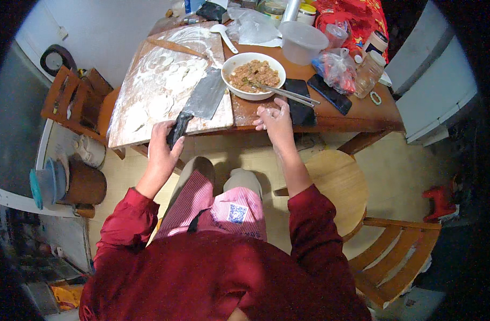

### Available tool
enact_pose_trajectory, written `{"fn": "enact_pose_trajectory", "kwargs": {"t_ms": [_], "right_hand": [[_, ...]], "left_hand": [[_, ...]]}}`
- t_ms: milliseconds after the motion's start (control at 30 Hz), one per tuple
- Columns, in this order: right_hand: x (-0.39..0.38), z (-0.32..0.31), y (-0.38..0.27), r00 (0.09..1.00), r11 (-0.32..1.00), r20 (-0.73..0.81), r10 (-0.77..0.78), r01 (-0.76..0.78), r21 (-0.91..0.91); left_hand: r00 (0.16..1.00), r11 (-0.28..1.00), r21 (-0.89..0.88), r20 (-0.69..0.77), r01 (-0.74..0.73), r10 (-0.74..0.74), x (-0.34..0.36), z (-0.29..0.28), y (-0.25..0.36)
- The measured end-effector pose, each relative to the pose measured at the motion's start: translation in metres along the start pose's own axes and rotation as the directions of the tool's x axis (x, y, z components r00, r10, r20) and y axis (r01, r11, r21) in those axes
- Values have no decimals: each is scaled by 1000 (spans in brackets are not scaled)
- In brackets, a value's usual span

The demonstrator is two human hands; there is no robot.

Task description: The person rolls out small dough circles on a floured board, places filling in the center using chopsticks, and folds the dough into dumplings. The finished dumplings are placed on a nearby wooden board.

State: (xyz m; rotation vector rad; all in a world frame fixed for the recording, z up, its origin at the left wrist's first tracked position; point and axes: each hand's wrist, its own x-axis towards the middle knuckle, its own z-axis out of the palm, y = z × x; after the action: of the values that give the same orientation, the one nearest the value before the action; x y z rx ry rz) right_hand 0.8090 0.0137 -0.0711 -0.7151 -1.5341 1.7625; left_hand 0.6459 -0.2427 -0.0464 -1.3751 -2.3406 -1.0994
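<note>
Fingers of the left hand [162, 147] grip the cleaver [208, 95], blade toward one o'clock, right hand [277, 125] loosely open; this knife-handling step likely next calls for avoiding the bowl [250, 96].

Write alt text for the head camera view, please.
A left hand holds a cleaver over a floured board. The empty right hand is near a white bowl of brown mince, with chopsticks leaning on its rim. Jars and bags crowd the right of the table.
</note>
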Motion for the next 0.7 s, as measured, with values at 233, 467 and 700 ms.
{"fn": "enact_pose_trajectory", "kwargs": {"t_ms": [233, 467, 700], "right_hand": [[33, 9, -15, 989, 989, -22, 148, -147, 22], [39, 6, -14, 978, 979, -49, 201, -199, 55], [35, 12, -17, 980, 986, -109, 164, -160, 43]], "left_hand": [[1000, 998, -60, 13, 5, -4, 5, 11, 4], [997, 987, -149, 34, -65, 71, 16, 2, 0], [999, 896, -444, 50, 28, -7, 38, -30, -32]]}}
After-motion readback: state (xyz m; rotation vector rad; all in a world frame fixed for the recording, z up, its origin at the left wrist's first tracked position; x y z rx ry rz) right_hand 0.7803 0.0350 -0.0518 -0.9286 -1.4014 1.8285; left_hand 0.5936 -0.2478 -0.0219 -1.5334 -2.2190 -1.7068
